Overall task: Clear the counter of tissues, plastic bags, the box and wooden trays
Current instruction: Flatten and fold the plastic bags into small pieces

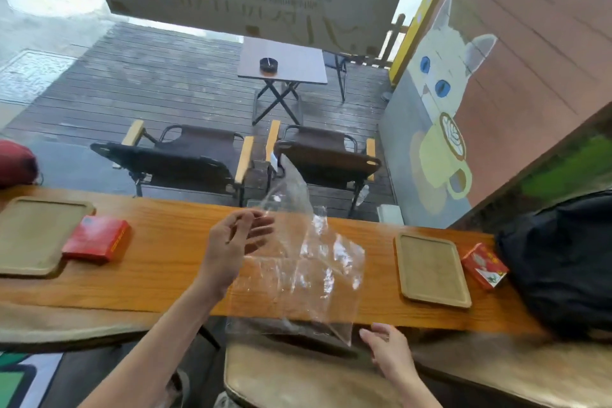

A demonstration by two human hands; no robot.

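Left hand raised over the desk, fingers curled loosely, grip pinching the upper edge of a clear plastic bag between thumb and fingertips; motion blur there, so the contact looks like a pinch but is not sharp. Bag hangs crumpled and partly unfolded, one corner sticking upward, lower edge draping past the desk's near edge. Right hand lower, below the near edge, fingers spread and released, just beside the bag's bottom corner, not clearly touching. On the desk to the right of the bag: wooden tray lying flat, then a small red box just beside it, then a black bag at the far right end. To the left: second wooden tray lying flat, a red carton with one corner resting on its rim. Dark red object at the far left edge. Beyond the desk: two folding chairs and a small folding table on decking.
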